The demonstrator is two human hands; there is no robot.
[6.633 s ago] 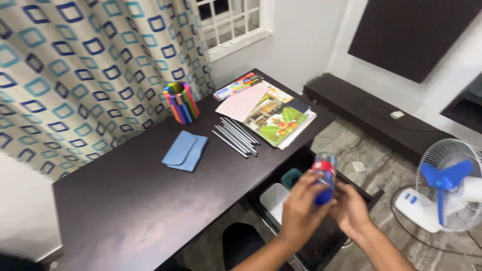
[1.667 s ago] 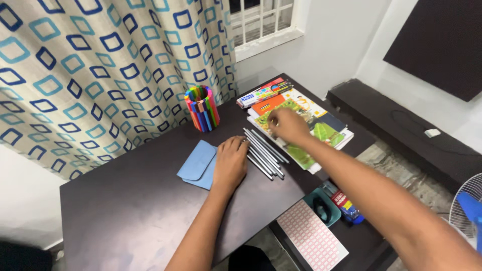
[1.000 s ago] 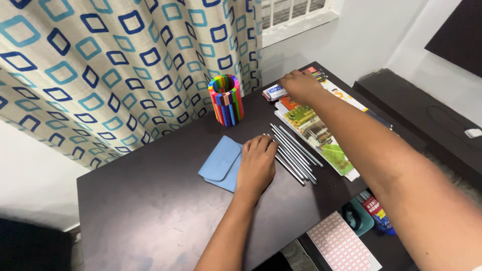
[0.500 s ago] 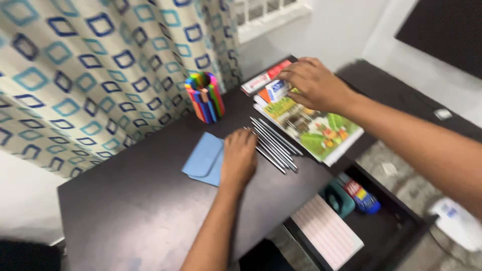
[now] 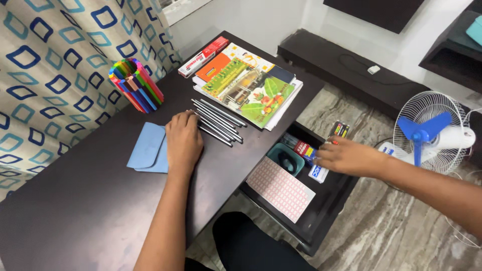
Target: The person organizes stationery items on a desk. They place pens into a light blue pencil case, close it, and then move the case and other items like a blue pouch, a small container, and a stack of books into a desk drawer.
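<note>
Hands working apart: we are pressing our left hand (image 5: 184,140), fingers together, flat on the desk (image 5: 90,211) beside grey pencils (image 5: 218,120), while our right hand (image 5: 346,156) is pinching a small white box (image 5: 318,172) over the open drawer (image 5: 321,211).

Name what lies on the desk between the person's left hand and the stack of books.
In the head view, a row of grey pencils lies between the left hand and the stack of books; the fingertips touch the pencils' near ends.

White-blue box (image 5: 318,172) flat in drawer (image 5: 321,211), beside teal tray (image 5: 277,151).
</note>
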